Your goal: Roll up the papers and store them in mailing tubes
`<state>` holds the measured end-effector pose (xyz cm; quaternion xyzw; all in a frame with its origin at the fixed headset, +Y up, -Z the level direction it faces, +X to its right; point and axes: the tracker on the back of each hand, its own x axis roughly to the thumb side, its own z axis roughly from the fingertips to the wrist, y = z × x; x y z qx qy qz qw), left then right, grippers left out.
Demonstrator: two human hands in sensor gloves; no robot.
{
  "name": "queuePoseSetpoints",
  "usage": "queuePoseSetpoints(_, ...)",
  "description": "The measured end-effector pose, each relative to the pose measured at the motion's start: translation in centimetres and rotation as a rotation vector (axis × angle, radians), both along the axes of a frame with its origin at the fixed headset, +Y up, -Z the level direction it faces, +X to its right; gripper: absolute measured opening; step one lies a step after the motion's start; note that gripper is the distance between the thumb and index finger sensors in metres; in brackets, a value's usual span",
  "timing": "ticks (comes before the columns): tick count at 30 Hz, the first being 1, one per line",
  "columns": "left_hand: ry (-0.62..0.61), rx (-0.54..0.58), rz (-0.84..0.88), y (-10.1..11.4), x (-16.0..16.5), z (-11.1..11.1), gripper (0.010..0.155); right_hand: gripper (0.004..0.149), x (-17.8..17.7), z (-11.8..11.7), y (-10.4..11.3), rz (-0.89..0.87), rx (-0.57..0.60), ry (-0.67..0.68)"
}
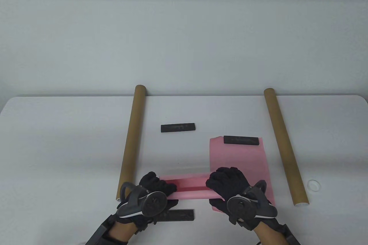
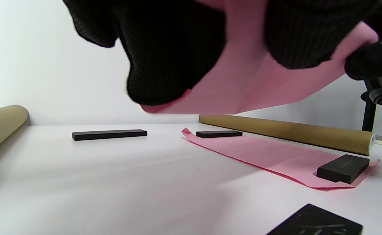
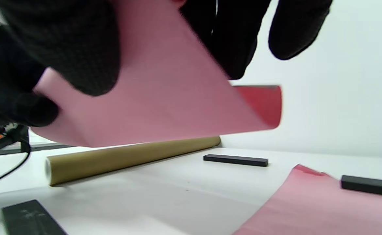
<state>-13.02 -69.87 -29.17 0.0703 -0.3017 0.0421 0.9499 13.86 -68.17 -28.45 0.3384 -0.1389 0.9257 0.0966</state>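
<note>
A pink paper (image 1: 189,188), partly curled into a loose roll, hangs just above the table's near edge between my two hands. My left hand (image 1: 159,186) grips its left end and my right hand (image 1: 222,182) grips its right end, fingers curled over the top. In the left wrist view the pink paper (image 2: 243,81) sags below my fingers (image 2: 164,65). The right wrist view shows the pink paper (image 3: 164,104) pinched by thumb and fingers. A left mailing tube (image 1: 130,144) and a right mailing tube (image 1: 284,147) lie on the table. A second pink sheet (image 1: 238,158) lies flat under my right hand.
A black weight bar (image 1: 241,140) pins the flat sheet's far edge, and another bar (image 2: 342,168) sits on its near corner. Two more bars lie loose, one mid-table (image 1: 178,127) and one by my left wrist (image 1: 179,215). A small clear ring (image 1: 313,184) lies right of the right tube.
</note>
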Motion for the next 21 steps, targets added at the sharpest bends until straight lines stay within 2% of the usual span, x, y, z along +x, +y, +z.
queuePoseSetpoints(4,0.003,0.081,-0.022,0.35,0.15,0.41,0.068,0.049,0.08,-0.36,-0.13,0.005,-0.039,-0.016)
queuePoseSetpoints(7,-0.023,0.113,0.007,0.76,0.22,0.65,0.062,0.054,0.28,-0.63,-0.25,-0.019,-0.087,-0.004)
queuePoseSetpoints(9,-0.028,0.092,0.013,0.74,0.15,0.53,0.057,0.057,0.43,-0.64,-0.27,-0.033,-0.103,-0.001)
queuePoseSetpoints(12,-0.023,0.017,0.034,0.31,-0.11,0.09,0.055,0.065,0.39,-0.37,0.06,-0.024,-0.031,-0.030)
queuePoseSetpoints(15,-0.008,-0.031,0.038,-0.06,-0.25,-0.29,0.059,0.057,0.21,-0.11,0.33,0.011,0.028,-0.045)
queuePoseSetpoints(17,0.009,-0.012,0.014,-0.16,-0.23,-0.16,0.064,0.049,0.16,-0.14,0.23,0.002,-0.001,-0.030)
queuePoseSetpoints(21,0.013,0.066,-0.016,0.25,0.02,0.27,0.071,0.049,0.12,-0.53,-0.07,0.011,-0.060,-0.018)
